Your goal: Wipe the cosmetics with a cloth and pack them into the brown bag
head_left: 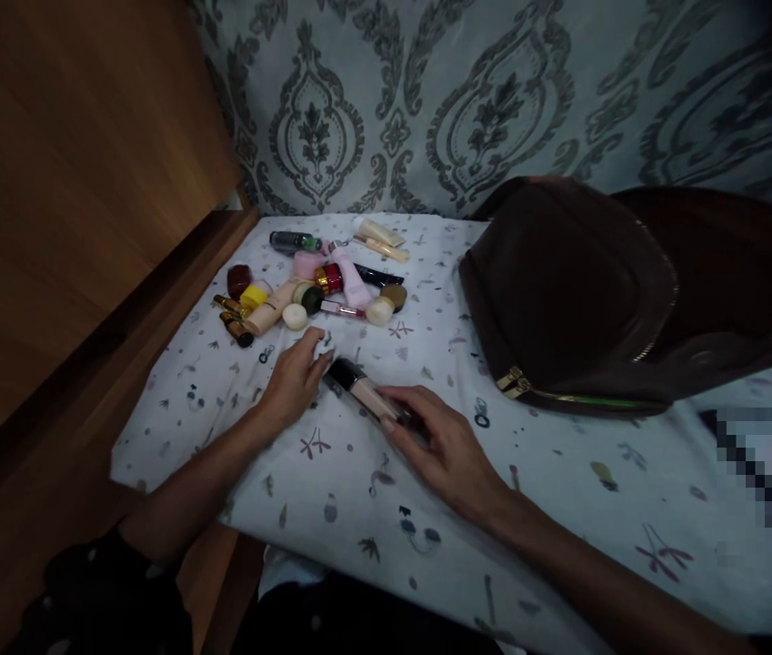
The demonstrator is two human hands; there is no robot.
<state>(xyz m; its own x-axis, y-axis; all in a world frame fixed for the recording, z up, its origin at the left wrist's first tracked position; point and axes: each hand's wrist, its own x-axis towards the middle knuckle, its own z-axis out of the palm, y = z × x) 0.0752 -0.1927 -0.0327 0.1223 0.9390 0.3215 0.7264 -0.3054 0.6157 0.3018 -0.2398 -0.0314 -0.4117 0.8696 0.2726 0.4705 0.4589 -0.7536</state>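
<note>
A beige bottle with a black cap (364, 387) is held at its lower end by my right hand (444, 446), its cap pointing up and left. My left hand (295, 375) is beside the cap with its thumb and fingers apart and nothing between them. Just beyond my left hand lies a loose group of cosmetics: a round cream-lidded jar (295, 317), a beige tube (273, 307), a yellow-lidded jar (254, 296), a red jar with a gold band (329, 278) and a pink tube (351, 276).
On the right, a dark brown bag (569, 291) with a gold zipper rests on the patterned white cloth (331, 482). Wooden furniture (85, 182) stands along the left. A patterned wall (396, 109) rises behind. A blurred, pixelated patch covers the right edge.
</note>
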